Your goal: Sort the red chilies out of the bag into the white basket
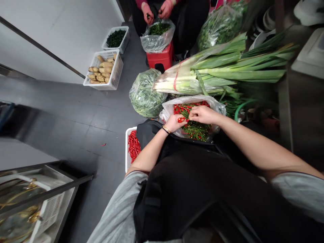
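My left hand (175, 123) is closed around a few red chili peppers (180, 119), their cut-looking ends showing between the fingers. Close beside it, my right hand (202, 114) pinches at the stem end of a chili; the tiny stem is mostly hidden by the fingertips. Both hands are over an open clear plastic bag (218, 105) in front of my lap. Inside the bag lie red chilies (179, 108) and a heap of thin green stems (196, 130). To the left, a white basket (127, 148) holds bare red chilies (133, 145), partly covered by my apron.
Leeks (192, 74) and a bag of leafy greens (148, 92) lie beyond the bag. A co-worker's gloved hands (157, 11) work above a bag on a red stool (160, 59). Baskets of tubers (102, 71) and dark greens (115, 37) stand by the wall. A metal rack (68, 184) is at left.
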The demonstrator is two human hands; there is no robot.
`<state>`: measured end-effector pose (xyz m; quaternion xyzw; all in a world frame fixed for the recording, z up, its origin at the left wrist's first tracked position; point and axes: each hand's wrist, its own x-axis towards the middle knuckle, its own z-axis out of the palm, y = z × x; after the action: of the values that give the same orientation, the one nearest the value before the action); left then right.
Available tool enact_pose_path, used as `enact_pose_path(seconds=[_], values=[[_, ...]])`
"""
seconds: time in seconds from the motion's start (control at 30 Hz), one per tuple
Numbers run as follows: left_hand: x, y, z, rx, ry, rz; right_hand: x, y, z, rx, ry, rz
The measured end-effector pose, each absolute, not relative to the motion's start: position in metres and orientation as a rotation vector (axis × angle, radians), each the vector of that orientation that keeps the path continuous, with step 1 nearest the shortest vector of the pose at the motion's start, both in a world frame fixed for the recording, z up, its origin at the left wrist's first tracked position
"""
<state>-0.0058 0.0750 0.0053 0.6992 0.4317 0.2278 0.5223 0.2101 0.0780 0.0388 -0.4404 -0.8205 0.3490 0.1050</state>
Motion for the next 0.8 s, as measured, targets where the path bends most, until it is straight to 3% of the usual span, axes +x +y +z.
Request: enact_pose_path(seconds=[0.13, 0.2, 0.4, 0.6, 0.8], values=[[-0.009, 0.072, 0.016, 1.515, 0.801, 0.545, 0.204, 0.06, 0.038, -1.036, -1.824, 1.664], [-0.011, 0.069, 0.016, 1.396, 0.812, 0.573, 0.194, 0.056, 0.031, -1.026, -1.586, 1.786], [-0.017, 0.057, 0.006, 1.108, 1.193, 0.615, 0.218, 0.057, 0.01, -1.501, -1.29, 1.269], [-0.016, 0.034, 0.019, 1.842, 0.862, 0.118, 0.268, -0.001, 0.012, -1.818, -2.053, 1.145], [-0.017, 0.009, 0.037, 2.039, 0.779, -0.112, 0.25, -0.033, 0.003, -2.216, -2.723, 0.907]])
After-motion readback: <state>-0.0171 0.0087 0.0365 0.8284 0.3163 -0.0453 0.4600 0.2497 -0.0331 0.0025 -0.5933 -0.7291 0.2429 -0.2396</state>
